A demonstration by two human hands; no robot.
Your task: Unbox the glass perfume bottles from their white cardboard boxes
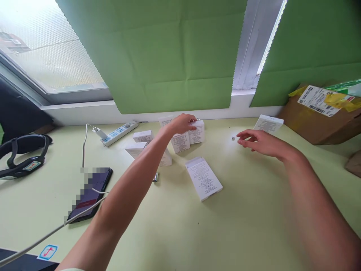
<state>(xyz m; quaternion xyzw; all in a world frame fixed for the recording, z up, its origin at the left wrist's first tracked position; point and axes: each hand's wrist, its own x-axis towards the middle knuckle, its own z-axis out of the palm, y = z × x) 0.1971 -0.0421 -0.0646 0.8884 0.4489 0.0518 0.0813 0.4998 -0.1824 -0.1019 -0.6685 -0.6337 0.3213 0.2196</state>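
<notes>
My left hand [183,123] reaches over a group of small white printed boxes. Its thumb lies at the front of the rearmost right upright white box [197,134], and its fingers curl over that box's top edge. A tiny shiny thing shows by those fingertips, too small to name. Beside it stands another upright white box [181,142]. My right hand [258,142] hovers low over the table at the right, thumb and fingers apart, holding nothing visible. Just left of its fingertips lies a small silver metal piece [233,138]. A white box [268,124] stands behind it.
A flat white box [203,178] lies mid-table. Near my left forearm is a small metal cylinder [155,177]. Leftward are a power strip [120,134], a cabled phone [94,192] and a black headset [28,160]. A cardboard carton [318,124] stands at right.
</notes>
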